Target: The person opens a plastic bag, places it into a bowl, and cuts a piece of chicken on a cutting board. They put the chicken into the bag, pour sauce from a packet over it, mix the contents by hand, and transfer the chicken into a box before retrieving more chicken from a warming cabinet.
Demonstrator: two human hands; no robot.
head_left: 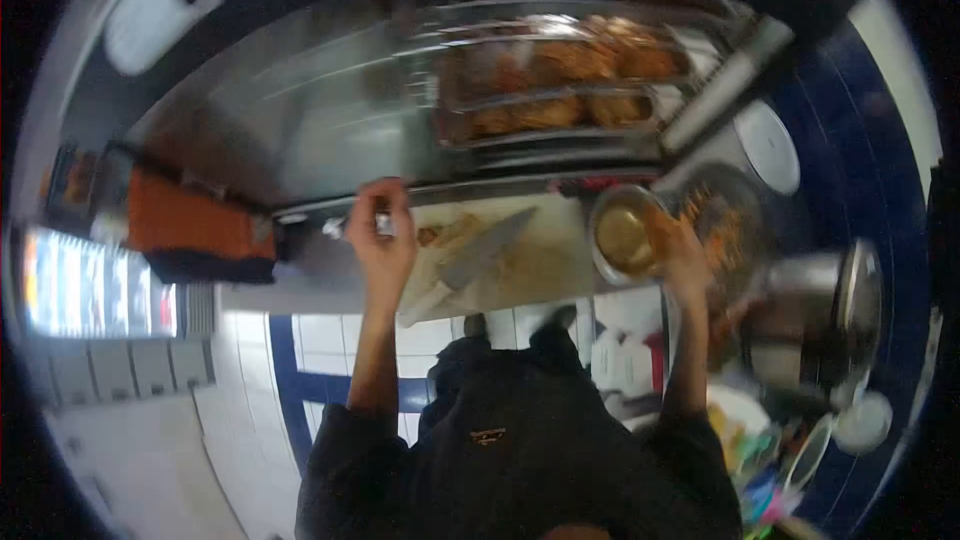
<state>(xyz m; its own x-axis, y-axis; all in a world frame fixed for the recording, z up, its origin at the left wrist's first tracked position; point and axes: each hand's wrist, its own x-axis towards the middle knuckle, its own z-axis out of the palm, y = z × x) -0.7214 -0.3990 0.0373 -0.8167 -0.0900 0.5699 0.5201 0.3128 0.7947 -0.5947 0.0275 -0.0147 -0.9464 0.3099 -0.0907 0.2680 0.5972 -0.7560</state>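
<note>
My left hand point(382, 245) is over the left end of the cutting board, its thumb and fingers curled together in a pinch. What they hold, if anything, I cannot make out. My right hand point(685, 265), smeared by motion, grips the right side of a round bowl point(625, 235) with yellowish liquid in it. On the pale cutting board point(555, 265) between my hands lies a knife point(490, 248) with a wide blade and a light handle. Pale food pieces point(450, 233) lie beside the blade, with a small browned piece near the board's left end.
Behind the board, a glass-fronted case point(420, 100) holds trays of browned food point(570, 60). At right are a large round pan point(745, 225) with orange scraps, a white lid point(768, 147) and a metal pot point(810, 310). An orange-brown box point(195, 225) stands left.
</note>
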